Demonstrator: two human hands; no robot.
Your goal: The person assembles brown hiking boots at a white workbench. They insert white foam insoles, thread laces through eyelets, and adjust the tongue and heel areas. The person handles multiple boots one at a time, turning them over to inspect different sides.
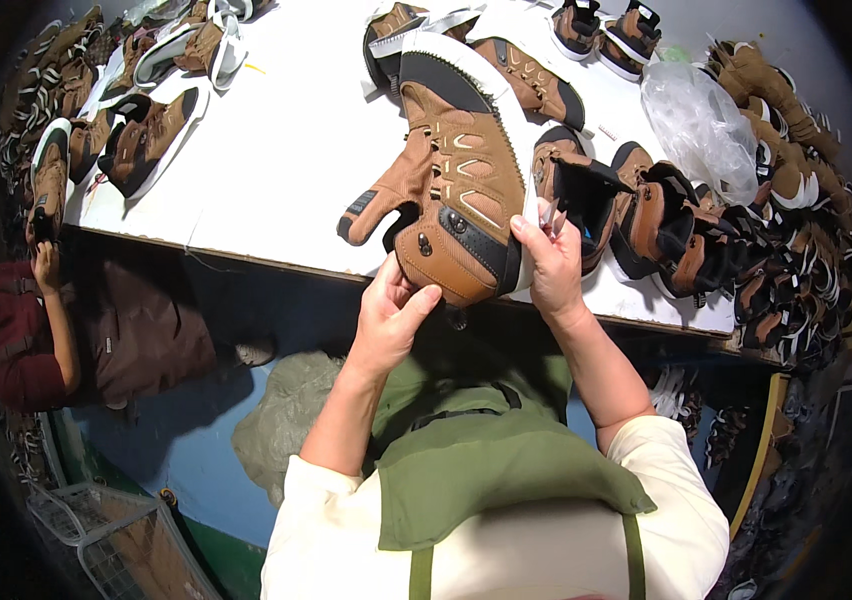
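A brown high-top shoe (476, 170) with black trim and a white sole is held up over the table's front edge, its side facing me and its toe pointing away. My left hand (387, 315) is closed on the heel end of the collar, thumb on the tan leather. At the sole edge near the heel, my right hand (554, 260) is closed with its thumb pressed on the white rim. A thin pointed metal tool (554, 215) shows between the right hand's fingers; its kind is partly hidden.
More brown shoes (661, 225) crowd the white table (286, 160) at right, beside a clear plastic bag (701, 125). Other shoes (151, 140) stand at left. A co-worker (26, 330) sits there handling a shoe. Heaped shoes (796, 230) line the right side.
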